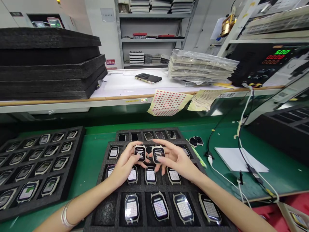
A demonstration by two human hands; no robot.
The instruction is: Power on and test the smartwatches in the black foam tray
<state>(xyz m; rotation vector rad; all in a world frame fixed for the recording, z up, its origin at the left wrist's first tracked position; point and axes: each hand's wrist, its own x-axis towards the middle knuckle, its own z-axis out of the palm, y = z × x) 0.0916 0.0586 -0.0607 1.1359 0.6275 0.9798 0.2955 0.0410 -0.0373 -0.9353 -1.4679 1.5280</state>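
In my left hand [127, 161] is a smartwatch body [140, 153] without a strap, its lit screen showing a text menu. A matching smartwatch body [158, 154] sits in my right hand [175, 158], with a similar menu lit. Both thumbs rest on the screens, and the fingers curl behind the cases. Below the hands lies a black foam tray [118, 196] whose compartments hold several watches, many with white grid screens, like the watch [160, 206] near the front. One front-left compartment [105, 209] holds no watch.
Another foam tray [70, 167] of watches lies at the left. Two loose watches [196, 141], a green pen [200, 158], cables [223, 178] and white paper [238, 159] are on the right. Above stand stacked foam [48, 67], a phone [148, 78] and a power supply [263, 64].
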